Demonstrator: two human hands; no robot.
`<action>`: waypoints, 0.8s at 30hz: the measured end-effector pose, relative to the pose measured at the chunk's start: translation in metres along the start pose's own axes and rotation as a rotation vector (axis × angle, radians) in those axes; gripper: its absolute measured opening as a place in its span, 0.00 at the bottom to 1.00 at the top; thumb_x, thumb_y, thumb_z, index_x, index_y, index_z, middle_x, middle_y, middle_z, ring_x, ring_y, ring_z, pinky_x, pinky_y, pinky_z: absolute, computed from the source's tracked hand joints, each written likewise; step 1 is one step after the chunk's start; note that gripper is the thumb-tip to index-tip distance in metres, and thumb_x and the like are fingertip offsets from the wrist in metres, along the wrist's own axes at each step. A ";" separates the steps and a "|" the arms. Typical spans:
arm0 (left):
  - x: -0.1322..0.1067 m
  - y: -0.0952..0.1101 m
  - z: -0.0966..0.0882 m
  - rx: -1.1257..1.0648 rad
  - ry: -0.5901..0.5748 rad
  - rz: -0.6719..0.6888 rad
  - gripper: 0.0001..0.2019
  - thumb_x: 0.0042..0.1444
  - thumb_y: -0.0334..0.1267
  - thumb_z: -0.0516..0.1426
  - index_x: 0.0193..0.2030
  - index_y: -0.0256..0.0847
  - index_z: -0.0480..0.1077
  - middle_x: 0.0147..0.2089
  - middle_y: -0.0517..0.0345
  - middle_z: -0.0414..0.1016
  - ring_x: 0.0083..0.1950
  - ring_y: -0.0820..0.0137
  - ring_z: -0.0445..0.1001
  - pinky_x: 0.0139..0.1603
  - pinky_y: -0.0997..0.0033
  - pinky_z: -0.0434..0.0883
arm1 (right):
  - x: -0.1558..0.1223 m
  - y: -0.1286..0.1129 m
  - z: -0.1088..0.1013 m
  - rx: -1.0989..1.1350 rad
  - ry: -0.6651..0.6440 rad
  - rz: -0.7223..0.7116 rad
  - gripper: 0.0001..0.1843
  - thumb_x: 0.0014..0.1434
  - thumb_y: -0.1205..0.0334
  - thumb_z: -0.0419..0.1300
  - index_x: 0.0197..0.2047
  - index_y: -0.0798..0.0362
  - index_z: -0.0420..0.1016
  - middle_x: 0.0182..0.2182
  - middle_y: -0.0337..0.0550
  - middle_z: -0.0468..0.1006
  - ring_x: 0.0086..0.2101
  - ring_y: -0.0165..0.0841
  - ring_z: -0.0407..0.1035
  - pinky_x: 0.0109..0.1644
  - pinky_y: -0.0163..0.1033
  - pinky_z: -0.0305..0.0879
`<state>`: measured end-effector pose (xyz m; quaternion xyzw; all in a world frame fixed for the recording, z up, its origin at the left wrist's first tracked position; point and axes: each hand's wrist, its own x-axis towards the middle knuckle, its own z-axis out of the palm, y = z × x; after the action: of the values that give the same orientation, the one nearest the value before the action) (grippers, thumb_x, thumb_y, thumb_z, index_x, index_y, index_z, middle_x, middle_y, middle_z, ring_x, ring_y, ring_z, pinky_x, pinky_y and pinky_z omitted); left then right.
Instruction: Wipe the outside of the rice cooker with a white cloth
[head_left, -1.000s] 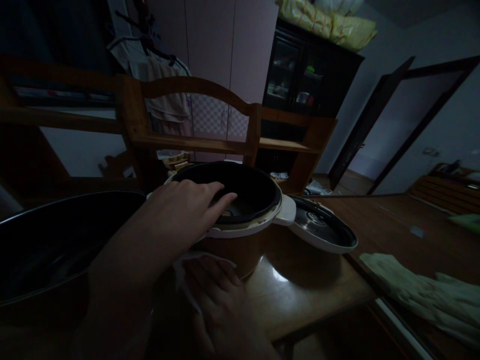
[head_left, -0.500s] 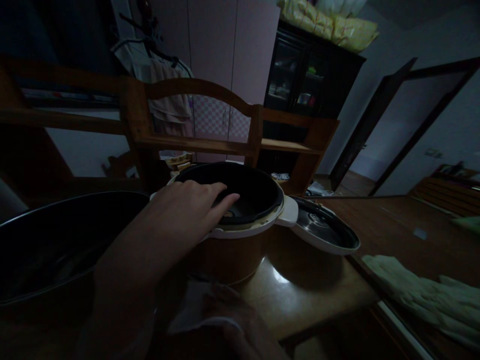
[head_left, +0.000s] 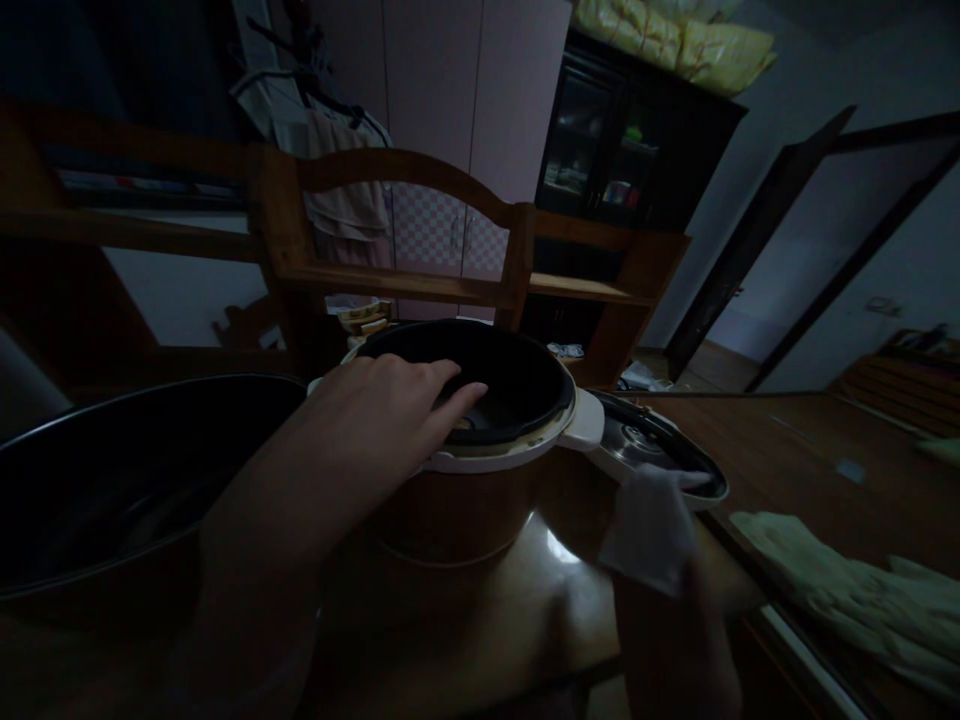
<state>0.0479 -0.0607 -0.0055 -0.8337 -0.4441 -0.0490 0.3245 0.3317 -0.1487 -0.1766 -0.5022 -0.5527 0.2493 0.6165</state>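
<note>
Left hand (head_left: 390, 405) steadies the round brown-and-white rice cooker (head_left: 469, 470), fingers splayed over its rim; right hand (head_left: 675, 630) pinches a pale cloth (head_left: 649, 530), wiping underway.

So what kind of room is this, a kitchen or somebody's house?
Probably a dim room in a home. A rice cooker stands open on a wooden table, a dark glass cabinet is against the wall, and clothes hang behind a wooden chair.

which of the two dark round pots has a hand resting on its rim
The rice cooker with the white rim, in the middle: the left hand lies on its edge. The big dark wok at left is untouched.
</note>
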 end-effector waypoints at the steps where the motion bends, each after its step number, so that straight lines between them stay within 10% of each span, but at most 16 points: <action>1: 0.001 0.000 -0.001 -0.004 -0.015 -0.003 0.25 0.69 0.32 0.40 0.66 0.47 0.69 0.61 0.46 0.76 0.48 0.53 0.79 0.39 0.57 0.69 | 0.005 -0.002 0.009 0.008 0.004 -0.016 0.34 0.72 0.41 0.37 0.76 0.42 0.49 0.68 0.42 0.67 0.67 0.42 0.60 0.69 0.62 0.62; 9: 0.005 0.000 -0.004 -0.037 -0.068 -0.038 0.26 0.70 0.35 0.39 0.67 0.46 0.69 0.59 0.45 0.78 0.46 0.53 0.80 0.38 0.57 0.70 | 0.013 -0.017 0.078 -0.259 -0.405 -0.163 0.29 0.75 0.49 0.40 0.76 0.32 0.42 0.76 0.24 0.25 0.73 0.43 0.18 0.75 0.66 0.31; 15: 0.000 0.000 -0.002 -0.027 -0.046 -0.030 0.26 0.70 0.34 0.39 0.66 0.48 0.69 0.59 0.47 0.78 0.48 0.56 0.79 0.40 0.58 0.70 | 0.001 -0.008 0.079 -0.546 -0.519 -0.376 0.35 0.74 0.62 0.43 0.78 0.39 0.31 0.77 0.34 0.32 0.74 0.44 0.21 0.75 0.66 0.37; 24: 0.003 0.001 -0.005 -0.089 -0.040 -0.052 0.25 0.70 0.35 0.40 0.65 0.46 0.70 0.58 0.45 0.78 0.48 0.52 0.79 0.41 0.56 0.69 | -0.002 -0.005 0.080 -0.678 -0.725 -0.618 0.34 0.67 0.69 0.53 0.74 0.45 0.54 0.68 0.40 0.68 0.69 0.43 0.57 0.75 0.63 0.48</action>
<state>0.0516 -0.0622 -0.0014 -0.8364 -0.4691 -0.0605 0.2768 0.2555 -0.1252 -0.1818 -0.3697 -0.8981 0.0232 0.2369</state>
